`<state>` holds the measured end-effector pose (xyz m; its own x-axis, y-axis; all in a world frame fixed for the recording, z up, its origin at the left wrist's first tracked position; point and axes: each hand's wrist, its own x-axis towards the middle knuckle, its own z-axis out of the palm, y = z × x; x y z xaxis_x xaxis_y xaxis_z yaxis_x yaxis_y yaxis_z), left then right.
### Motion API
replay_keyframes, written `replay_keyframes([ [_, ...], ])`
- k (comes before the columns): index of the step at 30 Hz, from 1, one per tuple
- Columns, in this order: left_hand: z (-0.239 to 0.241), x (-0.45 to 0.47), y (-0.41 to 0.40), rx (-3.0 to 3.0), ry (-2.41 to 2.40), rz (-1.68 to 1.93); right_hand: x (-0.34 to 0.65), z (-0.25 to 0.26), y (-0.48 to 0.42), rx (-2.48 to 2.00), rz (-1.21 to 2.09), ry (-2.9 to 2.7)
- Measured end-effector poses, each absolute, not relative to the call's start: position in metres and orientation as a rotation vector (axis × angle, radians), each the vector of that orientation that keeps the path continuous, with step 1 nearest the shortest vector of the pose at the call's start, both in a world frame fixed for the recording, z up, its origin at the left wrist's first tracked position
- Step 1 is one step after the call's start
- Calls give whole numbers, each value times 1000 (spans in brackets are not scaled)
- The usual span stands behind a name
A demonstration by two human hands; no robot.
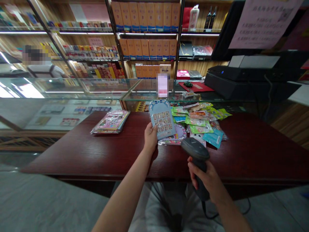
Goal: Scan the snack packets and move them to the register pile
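In my left hand [151, 138] is a light-blue sticker pack [162, 118] in clear plastic, tilted up, its face covered with rows of tiny pictures. My right hand [202, 177] is wrapped round the handle of a black barcode scanner [195, 149], whose head points left toward the pack. Under and beside the pack lie a purple-edged pack [180, 132] and a heap of small green, white and orange snack-like packets [199, 122]. A blue packet [214, 138] lies at the heap's near edge. A stack of pink wrapped booklets [111, 121] sits apart on the left.
The dark red wooden table [253, 145] meets a glass display counter [101, 87]. A black monitor [224, 30] and a black machine [236, 77] stand at the right. The scanner's cable [210, 216] hangs below the table edge. A person [41, 64] is at the far left.
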<state>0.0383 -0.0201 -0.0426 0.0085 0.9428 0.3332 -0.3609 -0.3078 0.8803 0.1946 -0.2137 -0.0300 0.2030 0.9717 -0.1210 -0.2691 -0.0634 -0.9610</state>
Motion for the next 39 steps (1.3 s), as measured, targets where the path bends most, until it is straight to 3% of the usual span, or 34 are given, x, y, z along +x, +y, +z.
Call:
replay_keyframes([
  [10,-32,28,-17,1143,671,1862,278,-32,-181,-668,1434,-486],
  [15,-29,20,-23,1546,923,1914,288,-38,-184,-548,1448,-422],
  [20,-24,19,-38,2488,1028,1498,287,-42,-187,-492,1459,-458],
  [24,-21,24,-46,2845,1127,1123,286,-41,-185,-508,1459,-487],
  [39,-21,34,-53,2812,1232,802,287,-42,-183,-531,1451,-491],
])
